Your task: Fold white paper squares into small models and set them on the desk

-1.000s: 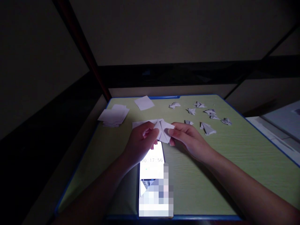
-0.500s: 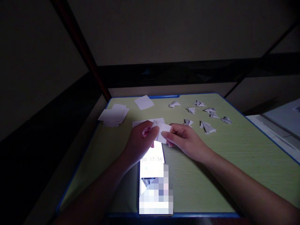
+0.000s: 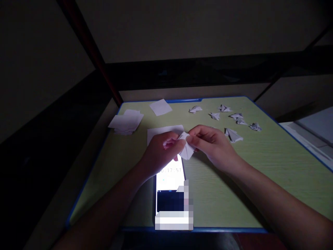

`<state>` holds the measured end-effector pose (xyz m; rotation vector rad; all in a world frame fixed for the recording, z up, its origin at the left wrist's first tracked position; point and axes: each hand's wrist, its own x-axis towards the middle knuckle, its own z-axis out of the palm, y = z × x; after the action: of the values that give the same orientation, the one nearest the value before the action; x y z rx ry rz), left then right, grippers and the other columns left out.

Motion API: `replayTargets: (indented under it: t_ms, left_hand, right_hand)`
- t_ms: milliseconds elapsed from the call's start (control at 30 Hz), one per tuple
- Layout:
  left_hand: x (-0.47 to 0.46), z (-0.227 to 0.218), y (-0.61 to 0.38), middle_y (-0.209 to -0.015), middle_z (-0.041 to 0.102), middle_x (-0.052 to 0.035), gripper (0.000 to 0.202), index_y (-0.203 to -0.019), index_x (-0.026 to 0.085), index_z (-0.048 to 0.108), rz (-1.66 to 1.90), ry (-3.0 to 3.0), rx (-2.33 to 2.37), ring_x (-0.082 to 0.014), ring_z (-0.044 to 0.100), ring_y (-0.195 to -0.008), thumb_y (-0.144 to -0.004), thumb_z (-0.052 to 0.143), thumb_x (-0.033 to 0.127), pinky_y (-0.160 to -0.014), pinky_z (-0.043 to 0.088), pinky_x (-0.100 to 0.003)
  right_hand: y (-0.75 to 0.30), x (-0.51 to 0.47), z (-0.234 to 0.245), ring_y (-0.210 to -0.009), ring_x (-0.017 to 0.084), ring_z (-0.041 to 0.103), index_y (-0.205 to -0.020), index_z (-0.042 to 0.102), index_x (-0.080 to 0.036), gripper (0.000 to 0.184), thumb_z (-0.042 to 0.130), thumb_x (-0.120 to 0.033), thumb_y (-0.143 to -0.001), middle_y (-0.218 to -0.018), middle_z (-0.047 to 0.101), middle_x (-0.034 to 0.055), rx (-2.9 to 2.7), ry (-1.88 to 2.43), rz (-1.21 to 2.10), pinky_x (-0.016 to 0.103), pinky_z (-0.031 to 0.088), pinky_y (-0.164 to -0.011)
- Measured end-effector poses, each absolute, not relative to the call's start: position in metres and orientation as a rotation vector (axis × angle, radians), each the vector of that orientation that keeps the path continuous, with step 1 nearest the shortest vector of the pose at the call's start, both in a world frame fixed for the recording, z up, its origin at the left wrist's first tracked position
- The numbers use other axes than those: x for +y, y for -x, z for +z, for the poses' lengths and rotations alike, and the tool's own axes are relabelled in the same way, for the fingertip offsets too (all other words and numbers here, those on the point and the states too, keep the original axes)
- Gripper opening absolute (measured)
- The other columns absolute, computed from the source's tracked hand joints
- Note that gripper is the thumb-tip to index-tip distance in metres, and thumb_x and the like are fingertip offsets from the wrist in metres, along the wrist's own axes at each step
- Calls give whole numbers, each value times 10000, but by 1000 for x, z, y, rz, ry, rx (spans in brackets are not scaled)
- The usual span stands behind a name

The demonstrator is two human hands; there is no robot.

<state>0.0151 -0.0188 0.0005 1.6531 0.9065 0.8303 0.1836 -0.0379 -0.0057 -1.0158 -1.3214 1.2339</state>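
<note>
A small folded white paper (image 3: 187, 151) with creases is pinched between both hands above the table. My left hand (image 3: 163, 149) grips its left side, thumb on top. From the right, my right hand (image 3: 212, 144) pinches the upper right edge between thumb and fingers. Some fingertips are hidden behind the paper. Below the hands lies a phone (image 3: 170, 182) with a bright screen showing a running timer; part of the screen is blurred out. A flat white sheet (image 3: 165, 130) lies just behind my left hand, partly covered by it.
The green table (image 3: 234, 194) has a blue edge. At the far left sits a stack of white paper (image 3: 126, 121), with a single square sheet (image 3: 160, 107) at the back. Several folded paper pieces (image 3: 234, 134) are scattered at the back right. A wall stands behind.
The folded paper has been turned, one corner now pointing down toward the phone, and my right hand has shifted its hold to the upper edge. The whole view has tilted slightly.
</note>
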Motion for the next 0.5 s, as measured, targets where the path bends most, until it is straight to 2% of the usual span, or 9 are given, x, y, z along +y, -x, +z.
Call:
replayTargets:
  t_ms: [233, 400, 500]
  left_hand:
    - [-21, 6, -16, -645, 643, -12, 101, -770, 119, 608, 719, -1635, 872, -71, 552, -482, -755, 571, 213, -438, 473, -158]
    - [-20, 1, -15, -626, 639, -7, 81, -786, 120, 607, 707, -1683, 879, -85, 580, -496, -743, 548, 156, -447, 481, -167]
    - [-19, -2, -14, -644, 633, -6, 77, -785, 126, 600, 761, -1715, 876, -94, 596, -538, -763, 563, 190, -478, 493, -179]
  right_hand:
    - [-184, -38, -7, -485, 62, 425, -670, 618, -169, 180, 698, -281, -785, -538, 536, -40, -1209, 1045, 1158, 219, 293, -455]
    - [-183, -39, -8, -478, 69, 416, -658, 594, -175, 206, 688, -298, -793, -525, 521, -42, -1216, 1028, 1216, 236, 287, -457]
    - [-183, -39, -9, -478, 72, 424, -657, 580, -179, 206, 678, -289, -801, -523, 515, -46, -1231, 1009, 1240, 241, 298, -465]
